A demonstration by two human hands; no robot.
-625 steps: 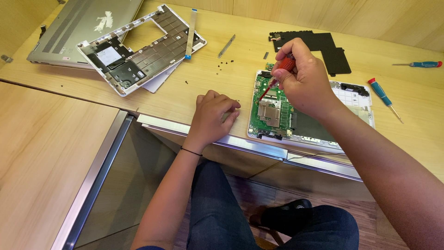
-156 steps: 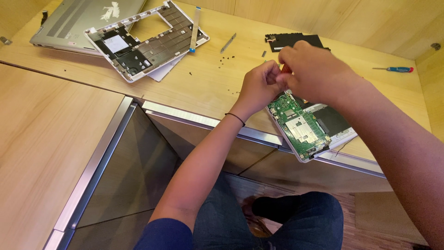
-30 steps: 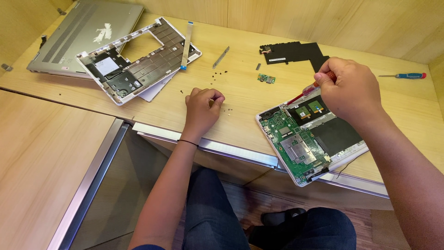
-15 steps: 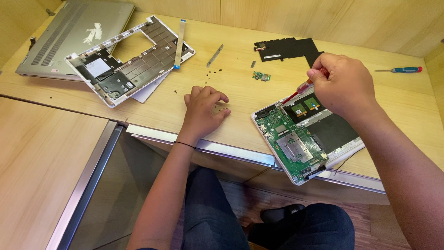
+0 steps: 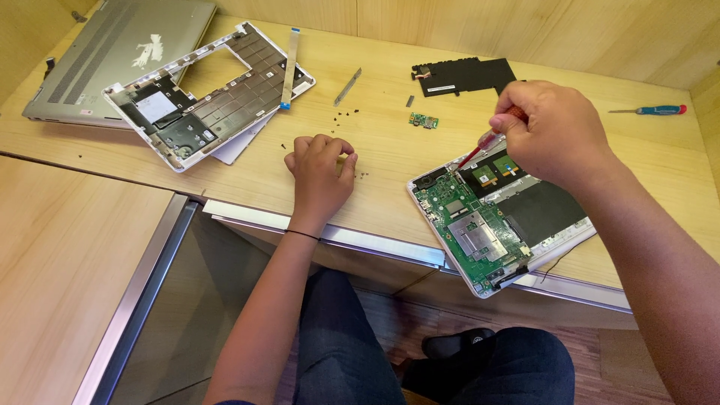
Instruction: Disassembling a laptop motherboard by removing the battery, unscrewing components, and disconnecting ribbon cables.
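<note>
My right hand (image 5: pixel 559 131) grips a red-handled screwdriver (image 5: pixel 491 139), its tip down on the green circuit board (image 5: pixel 476 229) of an opened laptop base (image 5: pixel 555 225) that lies tilted at the desk's front edge. My left hand (image 5: pixel 321 172) rests on the wooden desk (image 5: pixel 390 161) with its fingers curled, beside several tiny black screws (image 5: pixel 345 116); whether it holds anything is hidden.
At the back left lie a grey laptop lid (image 5: pixel 112 56) and a stripped keyboard frame (image 5: pixel 210 94) with a flat ribbon cable (image 5: pixel 289 67). A metal strip (image 5: pixel 347 86), a small green board (image 5: pixel 424 120), a black panel (image 5: pixel 465 75) and a second screwdriver (image 5: pixel 652 110) lie farther back.
My right hand with the screwdriver stays over the laptop base. My left hand has settled flat near the screws. The view has shifted slightly.
</note>
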